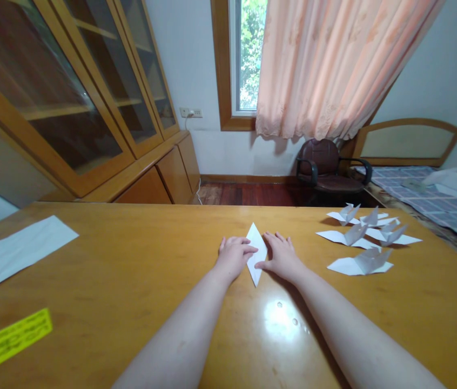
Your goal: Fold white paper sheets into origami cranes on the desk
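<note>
A white paper folded into a narrow diamond (256, 246) lies flat on the wooden table (131, 281), pointing away from me. My left hand (233, 256) presses on its left edge with fingers curled over the paper. On the diamond's right edge rests my right hand (280, 254), thumb on the paper and fingers laid flat beside it. Both hands hold the fold down between them.
Several finished white paper cranes (360, 243) sit to the right on the table. A white sheet (13, 251) and a yellow strip (7, 340) lie at the left. Beyond the table stand a glass-door cabinet (70, 108), a dark office chair (328, 167) and a bed (435, 200).
</note>
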A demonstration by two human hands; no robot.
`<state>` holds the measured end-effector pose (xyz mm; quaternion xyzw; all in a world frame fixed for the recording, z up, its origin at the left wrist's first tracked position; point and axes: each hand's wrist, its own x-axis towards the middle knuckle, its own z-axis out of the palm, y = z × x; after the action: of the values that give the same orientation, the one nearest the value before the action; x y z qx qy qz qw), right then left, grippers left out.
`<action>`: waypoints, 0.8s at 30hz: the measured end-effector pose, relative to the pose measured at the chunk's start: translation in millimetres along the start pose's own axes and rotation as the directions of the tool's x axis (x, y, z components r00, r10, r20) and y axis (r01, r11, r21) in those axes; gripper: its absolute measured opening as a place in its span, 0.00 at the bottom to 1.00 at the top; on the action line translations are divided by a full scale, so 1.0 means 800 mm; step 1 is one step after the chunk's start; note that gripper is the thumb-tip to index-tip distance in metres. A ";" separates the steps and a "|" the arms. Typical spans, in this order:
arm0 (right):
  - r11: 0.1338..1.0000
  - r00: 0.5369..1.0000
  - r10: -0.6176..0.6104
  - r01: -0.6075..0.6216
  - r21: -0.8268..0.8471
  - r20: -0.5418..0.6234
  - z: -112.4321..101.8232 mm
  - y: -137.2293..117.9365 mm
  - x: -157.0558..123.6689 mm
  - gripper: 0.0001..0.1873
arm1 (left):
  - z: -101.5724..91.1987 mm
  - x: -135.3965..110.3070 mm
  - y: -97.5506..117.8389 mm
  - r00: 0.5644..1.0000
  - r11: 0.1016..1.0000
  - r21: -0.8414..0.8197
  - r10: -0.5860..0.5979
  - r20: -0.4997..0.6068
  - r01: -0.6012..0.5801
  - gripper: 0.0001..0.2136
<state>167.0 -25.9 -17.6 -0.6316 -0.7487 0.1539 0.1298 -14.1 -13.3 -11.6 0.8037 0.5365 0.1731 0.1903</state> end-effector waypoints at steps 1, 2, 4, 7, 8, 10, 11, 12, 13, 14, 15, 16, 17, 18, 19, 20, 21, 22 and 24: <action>0.998 0.998 0.061 -0.061 0.002 -0.028 0.000 0.002 0.002 0.49 | -0.001 0.000 0.001 1.000 1.000 0.000 -0.003 0.009 0.003 0.08; 0.992 0.991 0.123 -0.123 -0.001 -0.059 -0.001 0.003 0.004 0.45 | -0.001 0.000 0.001 1.000 1.000 -0.001 -0.007 0.015 0.007 0.08; 0.973 0.967 0.227 -0.229 -0.011 -0.115 -0.003 0.006 0.006 0.38 | -0.002 0.000 0.003 1.000 1.000 -0.005 -0.013 0.017 0.013 0.08; 0.956 0.945 0.286 -0.292 -0.020 -0.156 -0.007 0.007 0.006 0.34 | -0.003 0.000 0.004 1.000 1.000 -0.017 -0.015 0.007 0.015 0.08; 0.955 0.944 0.287 -0.295 -0.024 -0.163 -0.008 0.007 0.006 0.33 | -0.003 0.000 0.005 1.000 1.000 -0.021 -0.013 0.005 0.013 0.08; 0.959 0.948 0.270 -0.281 -0.043 -0.167 -0.009 0.005 0.005 0.33 | -0.002 -0.001 0.005 1.000 1.000 -0.027 -0.013 -0.002 0.012 0.08; 0.963 0.954 0.252 -0.265 -0.058 -0.163 -0.008 0.004 0.004 0.33 | -0.002 -0.001 0.005 1.000 0.999 -0.030 -0.012 -0.005 0.012 0.08; 0.968 0.961 0.229 -0.241 -0.071 -0.154 -0.008 0.003 0.003 0.34 | -0.002 -0.001 0.005 1.000 0.999 -0.033 -0.012 -0.008 0.012 0.08; 0.974 0.970 0.197 -0.210 -0.083 -0.139 -0.007 0.001 0.002 0.36 | -0.002 -0.001 0.005 1.000 0.999 -0.036 -0.011 -0.012 0.010 0.08; 0.982 0.980 0.158 -0.169 -0.090 -0.119 -0.006 -0.001 0.001 0.39 | -0.001 -0.001 0.004 1.000 0.999 -0.038 -0.009 -0.015 0.008 0.08; 0.989 0.990 0.109 -0.118 -0.092 -0.093 -0.005 -0.002 0.000 0.43 | -0.001 -0.001 0.004 1.000 0.999 -0.038 -0.006 -0.017 0.005 0.08; 0.994 0.997 0.051 -0.056 -0.089 -0.064 -0.004 -0.004 -0.002 0.47 | -0.001 -0.001 0.004 1.000 0.999 -0.036 -0.003 -0.017 0.002 0.08; 0.997 0.999 -0.018 0.016 -0.080 -0.033 -0.003 -0.006 -0.004 0.50 | -0.001 -0.001 0.003 1.000 1.000 -0.030 0.001 -0.018 -0.001 0.09; 0.994 0.996 -0.087 0.087 -0.066 -0.001 -0.002 -0.008 -0.006 0.54 | -0.001 -0.001 0.003 1.000 1.000 -0.023 0.005 -0.019 -0.005 0.09; 0.988 0.989 -0.144 0.146 -0.048 0.027 -0.002 -0.010 -0.008 0.56 | -0.002 -0.001 0.003 1.000 1.000 -0.014 0.011 -0.018 -0.011 0.09; 0.982 0.982 -0.184 0.185 -0.028 0.049 -0.001 -0.011 -0.009 0.57 | -0.002 -0.001 0.003 1.000 1.000 -0.005 0.019 -0.017 -0.019 0.10; 0.978 0.976 -0.206 0.207 -0.007 0.065 -0.001 -0.012 -0.010 0.58 | -0.003 -0.001 0.003 0.999 1.000 0.003 0.030 -0.015 -0.030 0.11; 0.977 0.974 -0.212 0.212 0.014 0.073 -0.001 -0.013 -0.010 0.59 | -0.004 0.000 0.003 0.999 0.999 0.010 0.043 -0.011 -0.043 0.12; 0.980 0.977 -0.198 0.194 0.051 0.077 -0.001 -0.013 -0.009 0.58 | -0.005 0.000 0.004 0.999 0.998 0.020 0.054 -0.005 -0.054 0.16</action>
<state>159.4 -34.4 -12.7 -0.5448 -0.8086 0.1823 0.1270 -13.6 -14.0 -6.6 0.8192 0.5170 0.1751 0.1761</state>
